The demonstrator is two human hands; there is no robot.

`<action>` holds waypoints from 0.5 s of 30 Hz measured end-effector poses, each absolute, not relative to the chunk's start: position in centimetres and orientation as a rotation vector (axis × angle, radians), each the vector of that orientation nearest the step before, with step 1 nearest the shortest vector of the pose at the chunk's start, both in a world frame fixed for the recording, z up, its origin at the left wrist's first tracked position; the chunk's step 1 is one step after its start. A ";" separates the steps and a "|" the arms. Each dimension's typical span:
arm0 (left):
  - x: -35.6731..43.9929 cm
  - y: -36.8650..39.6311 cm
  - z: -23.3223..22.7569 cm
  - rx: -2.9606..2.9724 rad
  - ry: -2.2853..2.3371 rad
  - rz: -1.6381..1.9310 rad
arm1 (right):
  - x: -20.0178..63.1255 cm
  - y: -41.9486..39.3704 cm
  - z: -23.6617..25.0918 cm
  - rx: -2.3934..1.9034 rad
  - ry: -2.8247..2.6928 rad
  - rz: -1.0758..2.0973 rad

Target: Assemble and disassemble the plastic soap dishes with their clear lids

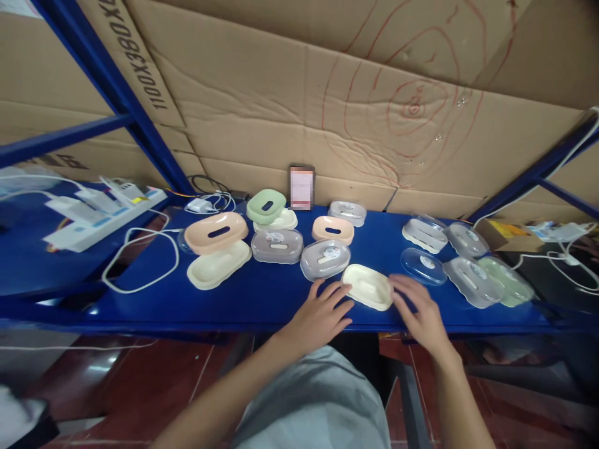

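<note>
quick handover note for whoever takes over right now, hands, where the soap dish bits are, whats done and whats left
Left hand: open, flat on the blue shelf, fingertips at the left edge of the cream soap dish tray.
Right hand: open, fingers spread at the tray's right edge. Neither hand grips anything.
Nearby: a clear lid lies loose just right of the tray, and a grey lidded dish stands to its left.
Done: several dishes on the left look stacked, such as the peach dish.
Left: the cream tray has no lid, and the clear pieces at right lie separately.
</note>
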State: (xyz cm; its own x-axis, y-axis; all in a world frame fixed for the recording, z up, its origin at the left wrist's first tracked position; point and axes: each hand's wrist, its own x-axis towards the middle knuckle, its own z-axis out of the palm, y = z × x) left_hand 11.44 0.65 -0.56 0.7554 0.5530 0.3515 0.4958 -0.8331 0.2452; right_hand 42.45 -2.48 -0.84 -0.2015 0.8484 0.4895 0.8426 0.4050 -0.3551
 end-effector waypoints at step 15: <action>2.5 -1.5 -2.6 2.612 1.138 0.951 | 40.5 5.3 -1.3 -1.528 -2.204 -0.170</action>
